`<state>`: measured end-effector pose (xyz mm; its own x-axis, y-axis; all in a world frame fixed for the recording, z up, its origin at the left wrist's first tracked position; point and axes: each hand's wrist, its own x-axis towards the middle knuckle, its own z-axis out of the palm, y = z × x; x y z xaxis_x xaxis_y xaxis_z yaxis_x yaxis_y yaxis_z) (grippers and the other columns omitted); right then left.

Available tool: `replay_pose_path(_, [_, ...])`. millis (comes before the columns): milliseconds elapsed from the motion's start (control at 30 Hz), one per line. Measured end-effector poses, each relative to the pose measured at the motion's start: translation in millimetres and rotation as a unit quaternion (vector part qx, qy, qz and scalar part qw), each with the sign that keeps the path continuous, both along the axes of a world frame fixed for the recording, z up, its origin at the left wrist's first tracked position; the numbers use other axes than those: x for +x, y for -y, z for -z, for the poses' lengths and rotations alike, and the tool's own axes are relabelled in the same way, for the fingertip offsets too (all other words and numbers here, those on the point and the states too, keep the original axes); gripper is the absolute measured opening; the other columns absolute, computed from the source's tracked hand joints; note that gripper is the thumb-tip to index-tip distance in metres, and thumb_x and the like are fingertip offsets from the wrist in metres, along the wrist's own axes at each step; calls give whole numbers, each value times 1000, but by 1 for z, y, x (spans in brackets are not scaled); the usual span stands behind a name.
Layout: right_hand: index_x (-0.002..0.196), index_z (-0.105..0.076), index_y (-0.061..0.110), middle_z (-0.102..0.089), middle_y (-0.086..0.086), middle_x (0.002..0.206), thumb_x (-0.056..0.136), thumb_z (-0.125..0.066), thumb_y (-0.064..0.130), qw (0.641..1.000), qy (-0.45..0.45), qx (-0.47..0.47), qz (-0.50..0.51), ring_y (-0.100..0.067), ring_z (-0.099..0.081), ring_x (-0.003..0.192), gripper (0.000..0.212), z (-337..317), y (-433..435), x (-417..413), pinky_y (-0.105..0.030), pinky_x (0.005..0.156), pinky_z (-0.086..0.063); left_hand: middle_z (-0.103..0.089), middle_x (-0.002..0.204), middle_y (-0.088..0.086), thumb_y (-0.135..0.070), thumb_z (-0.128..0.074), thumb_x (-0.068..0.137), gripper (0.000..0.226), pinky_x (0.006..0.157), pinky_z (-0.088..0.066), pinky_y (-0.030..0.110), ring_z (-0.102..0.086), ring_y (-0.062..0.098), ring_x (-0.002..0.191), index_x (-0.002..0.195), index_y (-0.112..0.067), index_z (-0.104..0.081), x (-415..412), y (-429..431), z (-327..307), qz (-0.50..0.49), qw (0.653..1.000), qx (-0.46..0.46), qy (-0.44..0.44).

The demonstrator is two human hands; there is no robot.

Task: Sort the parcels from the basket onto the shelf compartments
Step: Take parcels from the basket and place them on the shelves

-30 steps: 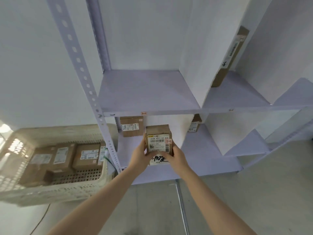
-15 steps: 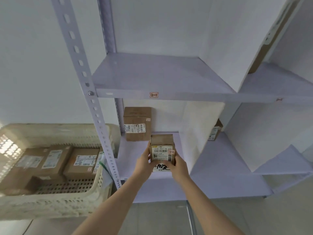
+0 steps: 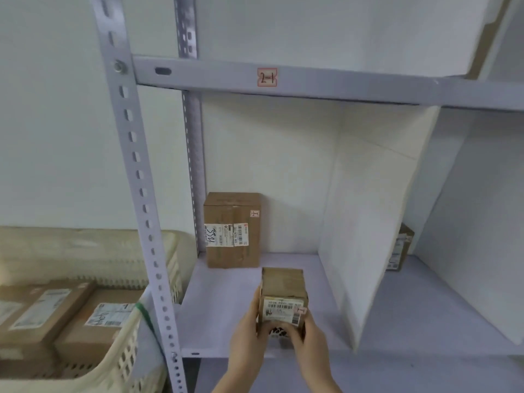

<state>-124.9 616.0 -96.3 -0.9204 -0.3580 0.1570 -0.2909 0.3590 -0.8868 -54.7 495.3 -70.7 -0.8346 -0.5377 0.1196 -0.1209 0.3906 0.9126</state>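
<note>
Hands: two; left hand (image 3: 246, 336) and right hand (image 3: 309, 344) grip the held parcel (image 3: 283, 296), fingers curled round its sides.
Parcels: one held; one standing parcel (image 3: 232, 231) at its 11 o'clock; one side parcel (image 3: 399, 248) at 2 o'clock; at least two in the basket (image 3: 136, 344) at 8 o'clock.
Held parcel: small brown box with a barcode label and a pink tag, at the shelf (image 3: 221, 302) front.

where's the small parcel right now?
Head view, low centre: left hand and right hand hold the small parcel at the front of the compartment under the 2-1 label, ahead-right of the taller box, left of the divider.
</note>
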Motion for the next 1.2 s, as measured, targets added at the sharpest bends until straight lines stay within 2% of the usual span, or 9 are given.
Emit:
replay_pose_path(100, [123, -55, 35, -70, 26, 95, 90, -70, 21, 999, -27, -25, 2, 11, -63, 90, 39, 3, 7, -20, -18, 77, -50, -64, 120, -17, -16, -58, 95, 66, 82, -53, 21, -62, 1, 103, 149, -39, -26, -17, 7, 8, -4, 999, -30, -29])
replay_pose_path(167, [129, -55, 28, -70, 22, 102, 89, -70, 23, 998, -44, -39, 2, 2, -65, 95, 42, 6, 12, -32, -27, 81, -53, -65, 116, -20, -16, -61, 94, 58, 85, -55, 31, -64, 2, 102, 142, -36, -35, -28, 13, 12, -4, 998, -28, -51])
replay_pose_path(267, [134, -51, 21, -70, 17, 107, 89, -70, 21, 998, -43, -49, -3, -2, -64, 98, 49, 7, 18, -42, -17, 78, -49, -62, 107, -27, -14, -64, 91, 50, 79, -54, 22, -64, 0, 99, 128, -36, -39, -36, 16, 10, -7, 998, -22, -62])
replay_pose_path(367, [135, -51, 18, -70, 15, 108, 89, -70, 16, 998, -44, -54, -12, 3, -64, 96, 50, 3, 16, -43, -8, 74, -46, -65, 109, -19, -7, -65, 89, 48, 77, -51, 15, -63, -6, 98, 127, -28, -45, -36, 17, 7, -1, 997, 3, -72])
replay_pose_path(467, [135, -51, 18, -69, 16, 107, 89, -70, 16, 998, -34, -53, -20, 5, -63, 96, 50, 2, 17, -45, -7, 74, -46, -65, 106, -17, -5, -65, 89, 47, 79, -53, 18, -61, -9, 96, 130, -20, -46, -36, 18, 5, 7, 998, 9, -68])
replay_pose_path(600, [136, -50, 19, -68, 15, 110, 89, -71, 19, 997, -41, -59, -19, 2, -63, 97, 51, 2, 18, -43, -5, 75, -45, -65, 108, -14, -7, -66, 90, 44, 80, -53, 20, -64, 4, 101, 129, -15, -47, -37, 20, 6, 7, 997, 17, -73])
replay_pose_path(733, [134, -52, 16, -68, 16, 106, 89, -70, 19, 997, -47, -51, -18, 5, -61, 91, 49, 1, 17, -42, -4, 72, -44, -64, 105, -14, -5, -64, 90, 43, 80, -53, 19, -64, 7, 101, 129, -11, -48, -37, 18, 7, -1, 998, 5, -69])
replay_pose_path(933, [132, -53, 17, -71, 11, 105, 89, -70, 18, 997, -57, -55, -12, -7, -66, 97, 46, 5, 18, -45, -8, 73, -46, -64, 106, -14, -7, -63, 91, 41, 75, -49, 10, -61, 2, 97, 129, -13, -48, -40, 18, 10, -7, 998, -1, -68])
replay_pose_path(1200, [131, -53, 14, -68, 10, 105, 88, -69, 9, 998, -44, -50, -16, -10, -64, 98, 46, -4, 25, -60, -7, 73, -45, -64, 104, -13, -3, -62, 91, 44, 69, -47, 5, -59, -6, 92, 132, -11, -49, -56, 23, 5, -14, 998, 11, -58])
